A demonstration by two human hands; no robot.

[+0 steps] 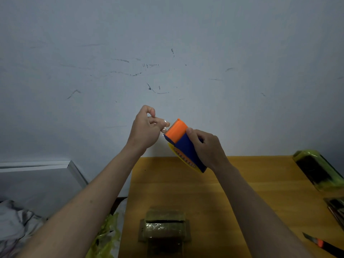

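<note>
My R hand point(206, 148) gripped the dispenser point(183, 140), fingers curled round it, above the table's point(232, 183) far edge. L hand point(147, 129) pinched the tape end point(164, 127) at its mouth. Tape barely out. The near parcel point(164, 228) looked part-taped, so prob. more to do.

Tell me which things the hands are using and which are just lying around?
In use: tape dispenser, gripped by the right hand; clear tape end, pinched by the left hand; probably the wrapped bundle on the table.
Lying about: knife; green-wrapped package; yellow-green plastic bag.
</note>
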